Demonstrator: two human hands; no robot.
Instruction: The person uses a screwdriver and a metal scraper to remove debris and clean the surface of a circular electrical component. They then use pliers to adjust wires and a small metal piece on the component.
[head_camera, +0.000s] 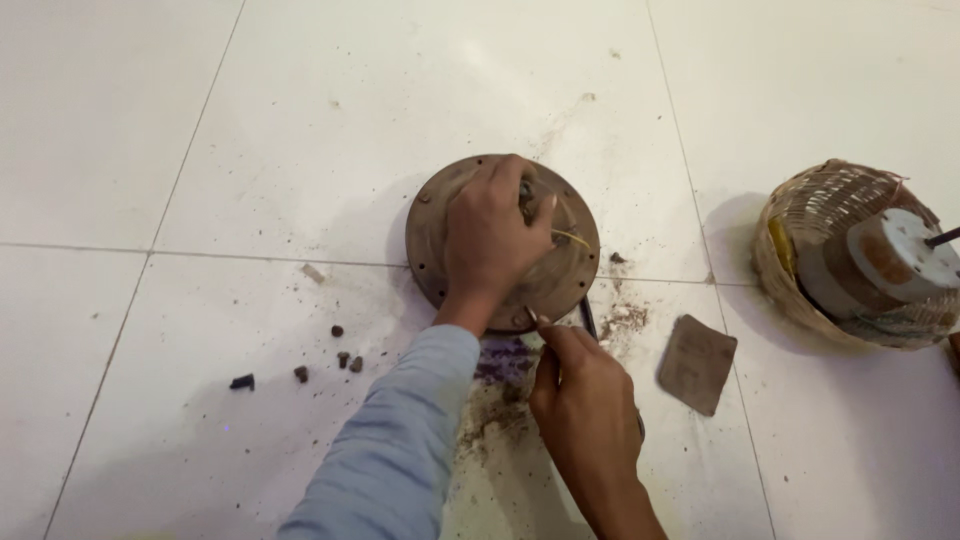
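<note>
Gripping the round rusty metal plate (502, 240) at the middle of the frame, the left hand (490, 240) lies curled over its top, fingers closed around a small dark part and some thin wires near the plate's centre. The right hand (585, 410), lower centre-right, is pinched narrow on a slim tool (587, 318) whose tip meets the plate's lower edge.

The likeliest slip, as a judgement: the tool could skid off the dirty rim and jab the left wrist just beside it, since the two hands work almost touching. The thin yellow wire (572, 238) poking out from under the left fingers could snap if pulled sideways.

The loose small dark bits (330, 362) on the white tiled floor (200, 130) at lower left could scatter. A wire-wound motor part (860, 260) sits far right, a worn sanding sheet (697, 363) nearer.
</note>
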